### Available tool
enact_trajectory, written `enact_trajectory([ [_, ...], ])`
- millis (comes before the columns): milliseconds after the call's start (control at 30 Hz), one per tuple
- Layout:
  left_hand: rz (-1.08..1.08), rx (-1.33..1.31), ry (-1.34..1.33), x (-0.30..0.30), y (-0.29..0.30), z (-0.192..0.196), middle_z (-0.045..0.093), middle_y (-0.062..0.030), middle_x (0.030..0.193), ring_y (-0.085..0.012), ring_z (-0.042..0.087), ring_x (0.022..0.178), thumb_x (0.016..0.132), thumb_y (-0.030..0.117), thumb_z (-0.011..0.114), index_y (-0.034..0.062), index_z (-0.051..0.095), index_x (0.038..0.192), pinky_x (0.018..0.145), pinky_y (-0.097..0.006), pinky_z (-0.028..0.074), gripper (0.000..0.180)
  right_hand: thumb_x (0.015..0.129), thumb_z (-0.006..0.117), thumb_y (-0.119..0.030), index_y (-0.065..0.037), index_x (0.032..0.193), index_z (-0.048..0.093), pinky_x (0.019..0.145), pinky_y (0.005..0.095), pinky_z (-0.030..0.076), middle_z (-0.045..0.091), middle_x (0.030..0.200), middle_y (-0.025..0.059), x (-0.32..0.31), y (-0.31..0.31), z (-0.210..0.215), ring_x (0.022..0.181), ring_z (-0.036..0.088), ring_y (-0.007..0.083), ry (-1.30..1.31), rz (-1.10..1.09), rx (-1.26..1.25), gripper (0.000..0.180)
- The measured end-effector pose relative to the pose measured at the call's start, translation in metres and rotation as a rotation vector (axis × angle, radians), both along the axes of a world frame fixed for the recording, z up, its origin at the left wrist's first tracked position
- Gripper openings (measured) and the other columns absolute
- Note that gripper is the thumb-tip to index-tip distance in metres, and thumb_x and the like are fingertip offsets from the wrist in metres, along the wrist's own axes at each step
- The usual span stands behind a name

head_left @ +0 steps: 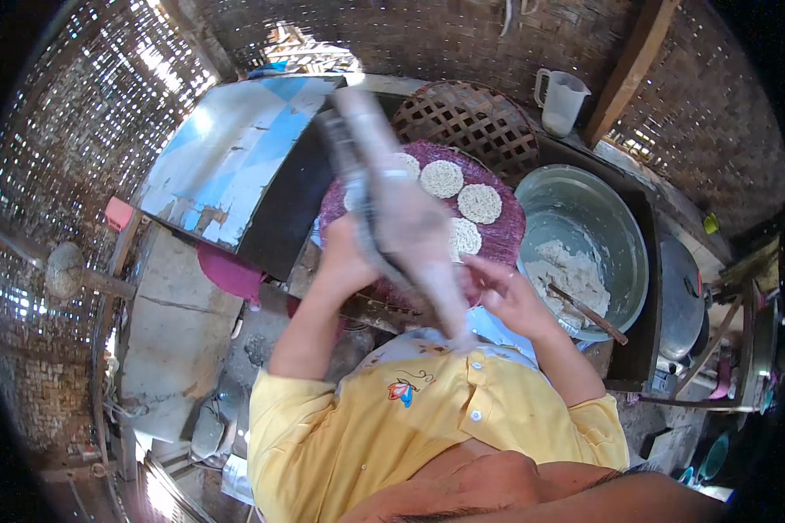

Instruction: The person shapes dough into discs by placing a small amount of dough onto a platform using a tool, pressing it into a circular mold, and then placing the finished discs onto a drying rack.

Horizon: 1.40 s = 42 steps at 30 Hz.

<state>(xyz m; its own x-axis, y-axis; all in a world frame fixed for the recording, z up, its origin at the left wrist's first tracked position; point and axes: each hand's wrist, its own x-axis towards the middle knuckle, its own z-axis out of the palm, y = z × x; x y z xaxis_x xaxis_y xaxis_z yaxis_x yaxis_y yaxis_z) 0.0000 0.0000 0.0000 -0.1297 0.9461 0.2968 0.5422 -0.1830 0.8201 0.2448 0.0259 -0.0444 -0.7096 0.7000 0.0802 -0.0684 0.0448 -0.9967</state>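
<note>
My left hand (347, 253) is closed on a long pale tool (401, 200), smeared by motion, so its exact kind cannot be made out. The tool slants over a round purple woven mat (508, 235), hiding part of it. Flat white lacy discs, one of them a round disc (442, 179) near the far edge, lie on the mat; others are partly covered by the tool. Beside the mat's near right edge, my right hand (510, 301) has its fingers apart, with nothing visible in them.
On the right stands a large grey-green basin (624, 218) with white dough (571, 275) and a wooden stick (589, 314). Behind the mat lean an open-weave basket (467, 122) and a plastic measuring jug (563, 103). A blue-and-white panel (227, 157) sits at the left.
</note>
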Motion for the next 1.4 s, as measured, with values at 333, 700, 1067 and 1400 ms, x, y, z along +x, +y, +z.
enact_trajectory([
  [333, -0.037, -0.056, -0.027, -0.059, 0.099, -0.024, 0.056, -0.0166, 0.109, -0.0262, 0.055, 0.100, 0.071, 0.035, 0.065, 0.0026, 0.056, 0.108, 0.087, -0.033, 0.041, 0.050, 0.054, 0.071, -0.039, 0.004, 0.125, 0.026, 0.061, 0.0338, 0.050, 0.052, 0.086, 0.0141, 0.044, -0.023, 0.010, 0.071, 0.056, 0.0210, 0.083, -0.146, -0.357, 0.094],
  [700, 0.505, -0.250, 0.481, -0.110, 0.113, -0.100, 0.062, -0.0163, 0.081, -0.0314, 0.060, 0.076, 0.069, 0.030, 0.064, 0.0098, 0.067, 0.081, 0.070, -0.039, 0.047, 0.024, 0.053, 0.068, -0.040, 0.005, 0.117, 0.034, 0.059, 0.0283, 0.049, 0.052, 0.084, 0.0127, 0.088, -0.023, 0.020, 0.069, 0.056, 0.0179, 0.030, -0.480, -0.126, 0.085],
  [1067, 0.573, -0.105, 0.673, -0.101, 0.134, -0.084, 0.062, -0.0143, 0.075, -0.0330, 0.060, 0.072, 0.080, 0.027, 0.053, 0.0082, 0.056, 0.080, 0.064, -0.043, 0.046, 0.019, 0.058, 0.076, -0.031, 0.003, 0.111, 0.045, 0.065, 0.0270, 0.045, 0.057, 0.088, 0.0080, 0.090, -0.023, 0.001, 0.074, 0.055, 0.0141, -0.045, -0.283, -0.227, 0.071],
  [1400, -0.545, 0.179, 0.508, -0.032, 0.072, -0.050, 0.047, -0.0098, 0.116, -0.0325, 0.038, 0.113, 0.066, 0.028, 0.069, 0.0146, 0.062, 0.091, 0.094, -0.044, 0.029, 0.029, 0.057, 0.077, -0.035, 0.006, 0.111, 0.045, 0.068, 0.0280, 0.045, 0.057, 0.088, 0.0084, 0.087, -0.022, 0.008, 0.077, 0.055, 0.0154, -0.026, -0.295, -0.257, 0.075],
])
